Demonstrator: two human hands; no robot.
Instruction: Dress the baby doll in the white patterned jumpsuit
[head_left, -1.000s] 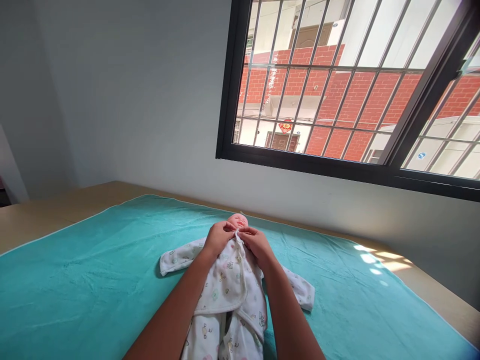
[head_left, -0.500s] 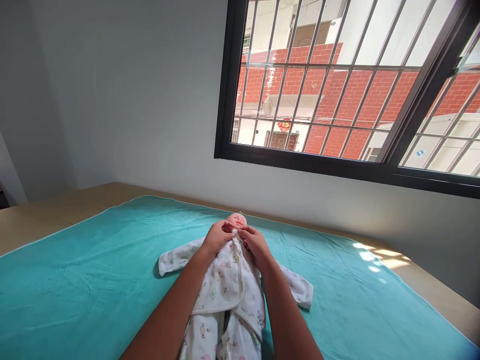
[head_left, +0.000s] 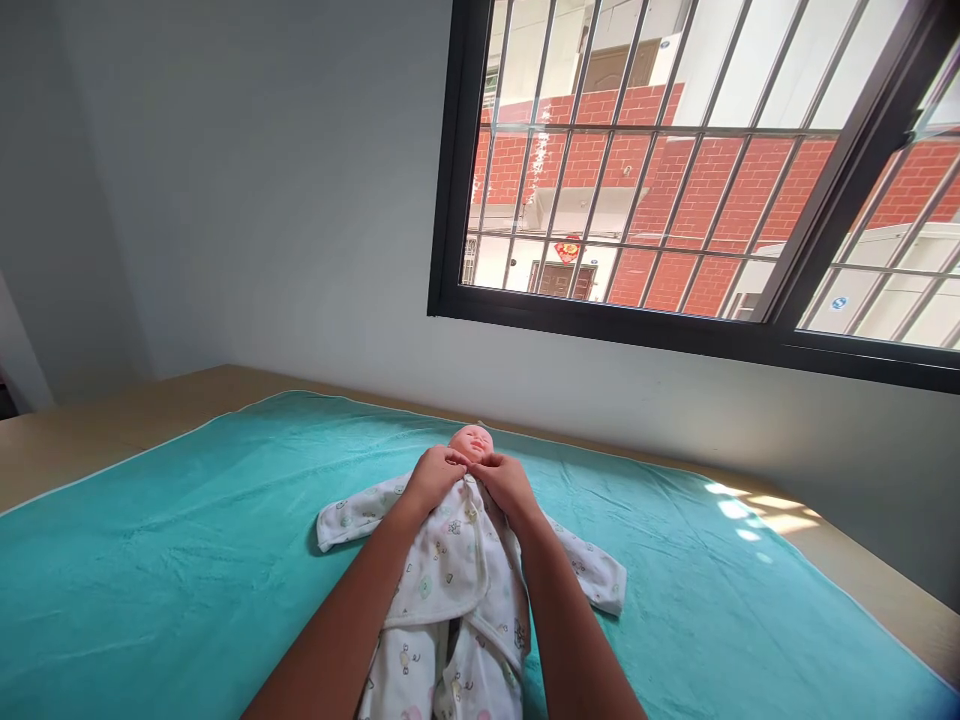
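A baby doll [head_left: 473, 440] lies face up, its head away from me. It wears a white printed wrap top [head_left: 442, 570] with long sleeves spread to both sides, and matching printed trousers [head_left: 405, 665]. My left hand [head_left: 435, 478] and my right hand [head_left: 506, 485] meet at the top's neckline, just below the doll's chin. The fingers of each are closed in a pinch on the collar of the top. My fingertips cover part of the collar, so the exact spot they grip is hidden.
A turquoise blanket [head_left: 187, 540] lies under the doll on a tan surface [head_left: 150, 405]. Behind it stands a grey wall [head_left: 262, 200] with a dark-framed, barred window [head_left: 615, 325] at upper right. Sunlight patches fall at the blanket's right edge.
My hands have drawn closer together at the collar, their fingertips now nearly touching. More of the doll's face shows above them. The doll's body and sleeves stay in place.
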